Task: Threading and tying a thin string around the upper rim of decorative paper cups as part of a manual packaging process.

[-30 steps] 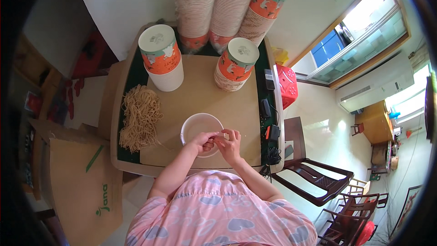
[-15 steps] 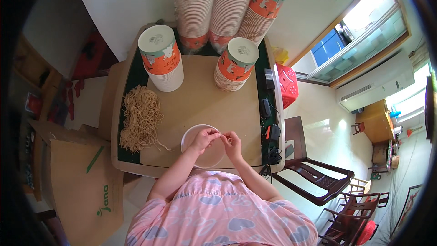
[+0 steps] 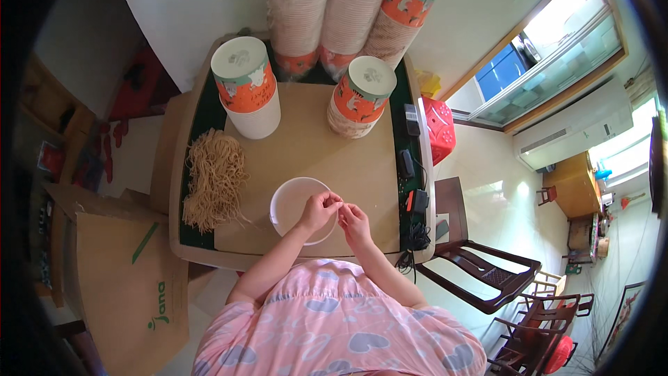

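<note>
Over the near side of the table, my left hand (image 3: pixel 321 210) and my right hand (image 3: pixel 355 223) meet at the fingertips, both pinched closed. Whatever lies between the fingers is too small to make out. Beneath my left hand stands a white round paper tub (image 3: pixel 287 201) with its mouth up, and my left forearm hides part of its near rim. To its left lies a loose heap of tan strings (image 3: pixel 214 180), one strand trailing toward the tub.
Upside-down stacks of orange-and-green paper tubs (image 3: pixel 243 91) (image 3: pixel 361 101) stand farther back. Behind them rise tall stacks, some in clear plastic (image 3: pixel 300 18). Black adapters and cables (image 3: pixel 417 237) line the table's right edge. A cardboard box (image 3: pixel 125 278) stands at left, a dark chair (image 3: pixel 480 272) at right.
The white tub has shifted slightly left and away from me. My left hand has moved a little to the right, and both hands stay pinched together.
</note>
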A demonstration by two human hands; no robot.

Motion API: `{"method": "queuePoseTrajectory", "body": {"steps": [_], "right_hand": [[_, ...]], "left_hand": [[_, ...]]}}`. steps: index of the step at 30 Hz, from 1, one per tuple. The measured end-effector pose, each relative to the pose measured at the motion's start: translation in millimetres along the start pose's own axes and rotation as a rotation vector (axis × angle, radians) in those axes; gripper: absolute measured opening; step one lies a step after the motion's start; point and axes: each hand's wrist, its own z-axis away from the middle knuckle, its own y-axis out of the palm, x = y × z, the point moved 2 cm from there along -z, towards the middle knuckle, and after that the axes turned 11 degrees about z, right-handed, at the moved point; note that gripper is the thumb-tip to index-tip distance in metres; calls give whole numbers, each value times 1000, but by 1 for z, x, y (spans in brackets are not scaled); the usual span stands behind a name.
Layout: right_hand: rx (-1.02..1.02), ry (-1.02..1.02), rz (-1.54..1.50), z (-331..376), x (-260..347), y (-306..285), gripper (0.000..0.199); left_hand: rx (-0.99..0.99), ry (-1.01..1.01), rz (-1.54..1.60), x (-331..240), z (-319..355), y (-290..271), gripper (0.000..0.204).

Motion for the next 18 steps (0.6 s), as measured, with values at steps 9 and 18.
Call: {"method": "queuePoseTrajectory", "body": {"steps": [9,18], "right_hand": [[-54,62,-119,3,-1,-7,9],[-81,-42,57,2,4,-6,11]], "left_hand": [[24,49,-306,-31,20,9,4],[69,314,-617,-42,27,7,4]]}}
